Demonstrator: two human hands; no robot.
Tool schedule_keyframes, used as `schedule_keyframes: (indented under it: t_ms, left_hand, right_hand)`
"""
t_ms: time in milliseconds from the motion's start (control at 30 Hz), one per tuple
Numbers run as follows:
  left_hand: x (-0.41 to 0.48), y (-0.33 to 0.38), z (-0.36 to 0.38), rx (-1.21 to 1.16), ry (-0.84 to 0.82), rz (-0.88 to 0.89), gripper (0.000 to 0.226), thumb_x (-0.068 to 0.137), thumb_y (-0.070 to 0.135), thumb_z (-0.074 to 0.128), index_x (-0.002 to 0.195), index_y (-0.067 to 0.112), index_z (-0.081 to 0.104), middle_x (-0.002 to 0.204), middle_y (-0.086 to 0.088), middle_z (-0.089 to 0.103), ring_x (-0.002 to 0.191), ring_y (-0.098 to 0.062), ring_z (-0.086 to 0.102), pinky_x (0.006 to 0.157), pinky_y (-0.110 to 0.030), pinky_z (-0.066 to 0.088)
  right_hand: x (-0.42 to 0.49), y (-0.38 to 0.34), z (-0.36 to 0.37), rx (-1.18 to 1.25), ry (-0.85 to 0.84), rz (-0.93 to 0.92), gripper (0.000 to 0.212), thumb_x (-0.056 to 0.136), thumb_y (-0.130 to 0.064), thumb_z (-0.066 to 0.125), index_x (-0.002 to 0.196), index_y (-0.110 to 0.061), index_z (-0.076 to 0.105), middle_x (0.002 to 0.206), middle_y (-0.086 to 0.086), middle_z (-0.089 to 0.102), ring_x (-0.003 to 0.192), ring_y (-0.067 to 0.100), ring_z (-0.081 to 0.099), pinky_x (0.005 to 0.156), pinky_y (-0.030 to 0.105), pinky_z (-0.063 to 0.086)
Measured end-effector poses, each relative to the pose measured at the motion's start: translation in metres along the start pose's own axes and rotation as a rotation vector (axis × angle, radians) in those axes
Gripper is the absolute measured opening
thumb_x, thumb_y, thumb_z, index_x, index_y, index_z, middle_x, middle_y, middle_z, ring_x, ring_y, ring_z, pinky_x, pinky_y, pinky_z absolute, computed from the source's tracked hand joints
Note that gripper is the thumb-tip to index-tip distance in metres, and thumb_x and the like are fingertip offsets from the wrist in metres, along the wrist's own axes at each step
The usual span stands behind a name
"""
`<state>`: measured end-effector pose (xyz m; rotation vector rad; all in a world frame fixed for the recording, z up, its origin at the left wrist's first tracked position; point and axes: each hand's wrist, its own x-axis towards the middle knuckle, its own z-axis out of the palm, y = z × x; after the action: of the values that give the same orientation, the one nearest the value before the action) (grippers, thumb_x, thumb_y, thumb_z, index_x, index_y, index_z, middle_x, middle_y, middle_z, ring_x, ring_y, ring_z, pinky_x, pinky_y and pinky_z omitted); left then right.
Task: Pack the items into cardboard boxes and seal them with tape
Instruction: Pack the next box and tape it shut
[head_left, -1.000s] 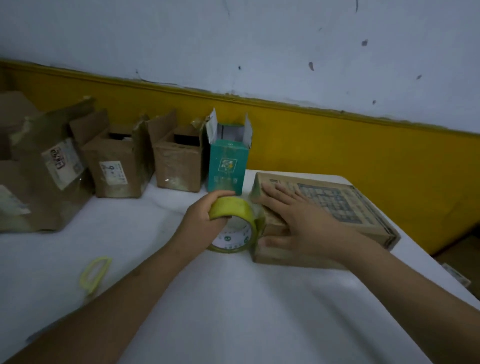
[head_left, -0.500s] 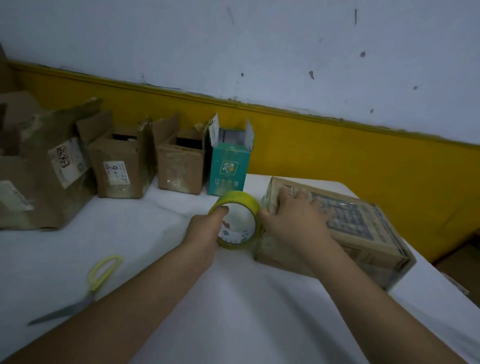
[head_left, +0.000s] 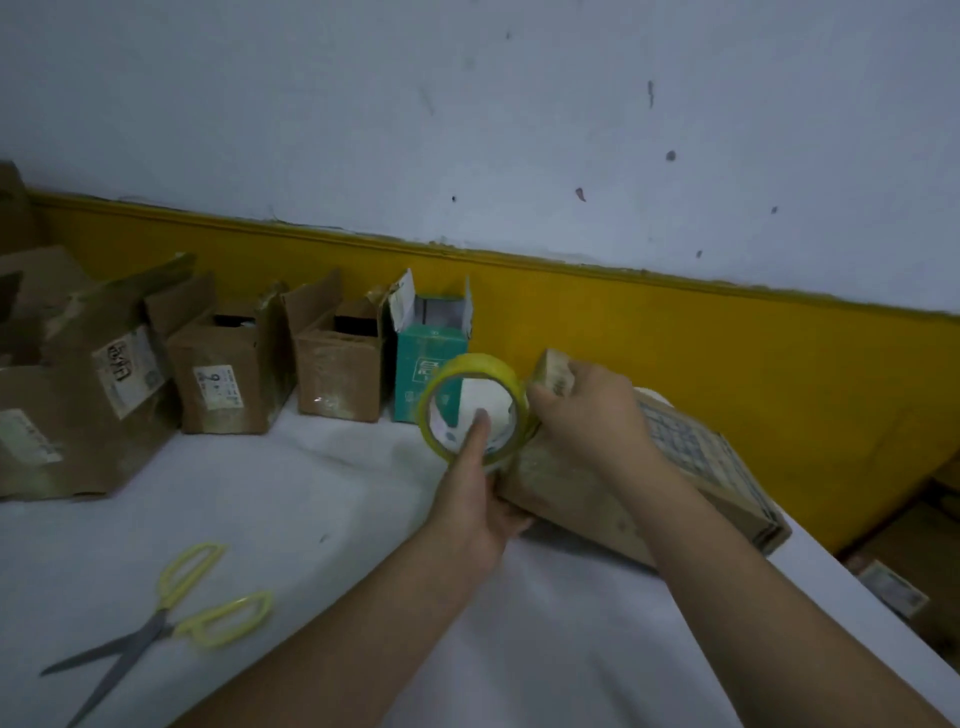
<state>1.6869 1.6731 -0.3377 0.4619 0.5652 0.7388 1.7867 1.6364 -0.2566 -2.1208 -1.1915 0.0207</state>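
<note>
Currently sealing: left hand (head_left: 467, 496) fingers clamping tape roll (head_left: 470, 362), right hand (head_left: 587, 415) fingers gripping the tilted cardboard box (head_left: 711, 467); next, probably drawing tape across.

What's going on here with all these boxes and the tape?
A person is sealing a cardboard box on a white-covered table. Their left hand holds a yellow tape roll at the box's end, with one digit through its core. The right hand grips that same end of the box. Scissors lie open to the left, and several open boxes stand along the wall.
</note>
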Motion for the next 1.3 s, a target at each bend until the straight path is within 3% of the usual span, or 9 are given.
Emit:
schedule_keyframes:
  t_ms: [167, 367, 567, 700, 833, 1000, 1100, 1200, 1300]
  left_hand:
    - [-0.011, 0.044, 0.08, 0.649, 0.205, 0.493, 0.017, 0.089, 0.037, 0.052, 0.082, 0.023, 0.058, 0.095, -0.007, 0.067, 0.086, -0.028, 0.065, 0.081, -0.051, 0.059]
    - [-0.018, 0.072, 0.142, 1.306, 0.13, 0.758, 0.031, 0.095, 0.03, 0.045, 0.067, 0.017, 0.05, 0.068, -0.005, 0.056, 0.06, -0.022, 0.055, 0.039, -0.022, 0.044]
    - [-0.024, 0.129, 0.121, 1.549, 0.209, 0.973, 0.012, 0.09, 0.007, 0.05, 0.085, 0.017, 0.056, 0.083, -0.005, 0.058, 0.073, -0.019, 0.055, 0.055, -0.031, 0.037]
    - [-0.008, 0.096, 0.08, 1.593, 0.1, 0.849, 0.019, 0.091, -0.001, 0.044, 0.09, 0.015, 0.055, 0.077, -0.007, 0.052, 0.071, -0.022, 0.05, 0.059, -0.033, 0.035]
    - [0.006, 0.04, 0.057, 1.518, -0.036, 0.89, 0.022, 0.094, -0.002, 0.043, 0.087, 0.02, 0.046, 0.076, -0.002, 0.049, 0.072, -0.02, 0.05, 0.053, -0.027, 0.031]
    - [0.009, 0.034, 0.046, 1.531, -0.077, 0.869, 0.029, 0.093, 0.022, 0.058, 0.117, 0.03, 0.043, 0.096, -0.002, 0.063, 0.081, -0.016, 0.061, 0.066, -0.037, 0.052]
    - [0.005, 0.044, 0.032, 1.631, -0.202, 0.728, 0.085, 0.091, 0.044, 0.065, 0.156, 0.029, 0.012, 0.157, 0.002, 0.029, 0.139, -0.019, 0.036, 0.112, -0.033, 0.035]
    - [-0.004, 0.064, 0.001, 1.709, -0.198, 0.717, 0.096, 0.089, 0.066, 0.051, 0.158, 0.034, -0.007, 0.164, 0.011, -0.001, 0.151, -0.014, 0.005, 0.12, -0.033, 0.013]
    - [-0.014, 0.08, -0.035, 1.608, -0.154, 0.657, 0.092, 0.082, 0.07, 0.038, 0.158, 0.031, 0.003, 0.161, 0.01, 0.008, 0.148, -0.012, 0.014, 0.12, -0.031, 0.02]
  right_hand:
    - [0.024, -0.009, -0.063, 0.303, 0.07, 0.13, 0.036, 0.096, -0.04, 0.048, 0.073, -0.015, 0.059, 0.07, 0.005, 0.056, 0.062, 0.023, 0.052, 0.058, 0.031, 0.04]
    - [0.039, 0.008, -0.112, 0.404, -0.126, 0.3, 0.024, 0.098, -0.013, 0.043, 0.089, -0.004, 0.064, 0.08, 0.015, 0.065, 0.068, 0.031, 0.061, 0.066, 0.046, 0.057]
    - [0.038, 0.058, -0.144, 0.376, -0.083, 0.313, 0.029, 0.103, -0.028, 0.046, 0.108, -0.007, 0.065, 0.088, 0.013, 0.064, 0.074, 0.027, 0.063, 0.05, 0.032, 0.051]
    - [0.04, 0.069, -0.141, 0.338, -0.065, 0.29, 0.033, 0.104, -0.032, 0.044, 0.111, -0.007, 0.065, 0.087, 0.009, 0.063, 0.077, 0.027, 0.063, 0.065, 0.046, 0.059]
    - [0.046, 0.058, -0.134, -0.021, 0.135, 0.111, 0.039, 0.103, -0.027, 0.045, 0.14, -0.016, 0.053, 0.136, 0.007, 0.059, 0.117, 0.029, 0.058, 0.09, 0.036, 0.049]
    - [0.022, 0.043, -0.112, -0.289, 0.181, 0.009, 0.093, 0.075, -0.091, 0.027, 0.139, -0.027, 0.051, 0.133, 0.002, 0.061, 0.121, 0.028, 0.055, 0.1, 0.048, 0.045]
    - [0.017, 0.038, -0.094, -0.577, 0.154, -0.092, 0.074, 0.087, -0.074, 0.029, 0.145, -0.031, 0.041, 0.151, 0.001, 0.043, 0.137, 0.03, 0.039, 0.113, 0.064, 0.021]
    - [0.024, 0.049, -0.098, -0.528, 0.122, -0.169, 0.056, 0.098, -0.058, 0.031, 0.148, -0.034, 0.038, 0.156, 0.001, 0.037, 0.143, 0.028, 0.033, 0.117, 0.062, 0.012]
    - [0.028, 0.054, -0.107, -0.367, 0.043, -0.301, 0.049, 0.1, -0.051, 0.039, 0.146, -0.035, 0.043, 0.156, 0.001, 0.037, 0.142, 0.025, 0.035, 0.115, 0.052, 0.027]
